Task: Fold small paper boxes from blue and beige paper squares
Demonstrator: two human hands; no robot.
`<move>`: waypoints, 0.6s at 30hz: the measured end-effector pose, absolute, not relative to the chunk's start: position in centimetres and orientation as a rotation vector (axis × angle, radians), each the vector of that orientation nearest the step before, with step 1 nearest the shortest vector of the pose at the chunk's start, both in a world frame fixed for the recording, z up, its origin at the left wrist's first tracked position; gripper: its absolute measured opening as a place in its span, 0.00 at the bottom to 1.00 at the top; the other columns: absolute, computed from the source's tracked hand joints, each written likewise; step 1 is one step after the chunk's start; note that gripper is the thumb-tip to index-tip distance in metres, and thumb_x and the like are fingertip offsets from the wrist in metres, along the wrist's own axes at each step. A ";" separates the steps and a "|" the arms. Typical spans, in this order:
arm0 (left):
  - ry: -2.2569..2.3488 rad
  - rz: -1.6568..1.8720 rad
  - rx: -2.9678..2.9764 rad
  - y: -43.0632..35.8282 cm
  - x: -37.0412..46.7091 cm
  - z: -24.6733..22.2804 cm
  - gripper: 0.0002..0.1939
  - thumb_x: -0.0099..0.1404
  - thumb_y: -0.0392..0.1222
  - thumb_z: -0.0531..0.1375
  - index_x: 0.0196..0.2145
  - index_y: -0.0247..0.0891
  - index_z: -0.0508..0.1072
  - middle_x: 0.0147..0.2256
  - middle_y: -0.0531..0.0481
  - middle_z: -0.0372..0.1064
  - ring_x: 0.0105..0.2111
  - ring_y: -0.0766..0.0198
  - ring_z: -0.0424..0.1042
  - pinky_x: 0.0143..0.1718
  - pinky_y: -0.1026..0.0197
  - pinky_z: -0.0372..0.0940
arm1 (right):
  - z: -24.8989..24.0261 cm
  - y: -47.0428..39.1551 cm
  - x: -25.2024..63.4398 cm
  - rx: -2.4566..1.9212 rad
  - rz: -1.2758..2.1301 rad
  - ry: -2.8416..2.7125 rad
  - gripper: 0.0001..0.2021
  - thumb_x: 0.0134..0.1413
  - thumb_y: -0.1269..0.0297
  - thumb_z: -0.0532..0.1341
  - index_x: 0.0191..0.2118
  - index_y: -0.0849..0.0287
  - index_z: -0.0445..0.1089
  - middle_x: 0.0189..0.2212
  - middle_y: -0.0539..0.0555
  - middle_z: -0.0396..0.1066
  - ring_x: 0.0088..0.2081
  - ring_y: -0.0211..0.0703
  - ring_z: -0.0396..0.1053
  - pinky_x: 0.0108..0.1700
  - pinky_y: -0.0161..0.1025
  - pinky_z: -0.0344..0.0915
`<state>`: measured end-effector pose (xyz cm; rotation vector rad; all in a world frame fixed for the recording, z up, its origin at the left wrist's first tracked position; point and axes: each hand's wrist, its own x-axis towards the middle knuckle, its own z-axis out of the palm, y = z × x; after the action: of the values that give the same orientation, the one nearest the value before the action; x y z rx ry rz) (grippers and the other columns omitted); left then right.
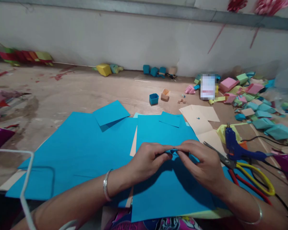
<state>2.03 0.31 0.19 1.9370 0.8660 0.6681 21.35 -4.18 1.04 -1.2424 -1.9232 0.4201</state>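
Observation:
Between my left hand [150,159] and my right hand [203,161] is a small piece of blue paper [172,151], pinched by the thumbs and forefingers of both. My fingers cover most of it, so its full shape is hidden. Both hands hover over a large blue paper sheet [163,195]. A second big blue sheet [86,150] spreads out to the left. Smaller blue pieces, one rectangle [111,112] and one strip [170,119], lie on these sheets. Scissors [230,163] with yellow handles rest just right of my right hand.
A blue glue gun [240,148] with a cord lies beyond the scissors. Behind the sheets stand a blue paper box [154,99] and a peach one [165,94]. Coloured paper pieces [256,108] heap up at right. A white wire frame [26,179] crosses the left foreground.

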 end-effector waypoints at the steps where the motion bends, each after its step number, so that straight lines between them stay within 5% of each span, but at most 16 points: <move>1: 0.868 0.674 1.923 0.3 2.1 0.2 0.16 0.63 0.35 0.59 0.47 0.46 0.78 0.34 0.50 0.79 0.31 0.66 0.75 0.35 0.62 0.68 | 1.1 -4.2 21.3 -1.241 0.416 -1.925 0.07 0.59 0.72 0.60 0.39 0.59 0.75 0.33 0.53 0.75 0.37 0.40 0.71 0.38 0.38 0.68; 18: 0.888 0.482 1.485 0.2 2.1 0.7 0.10 0.61 0.43 0.61 0.28 0.36 0.79 0.21 0.51 0.72 0.22 0.69 0.67 0.22 0.67 0.61 | 1.5 -4.6 20.8 -1.197 0.473 -1.879 0.06 0.58 0.70 0.61 0.38 0.56 0.75 0.31 0.51 0.77 0.33 0.39 0.74 0.34 0.36 0.69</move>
<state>2.06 0.18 0.73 1.4847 0.8880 0.4819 20.85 -4.60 1.50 -1.1970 -1.8792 0.4734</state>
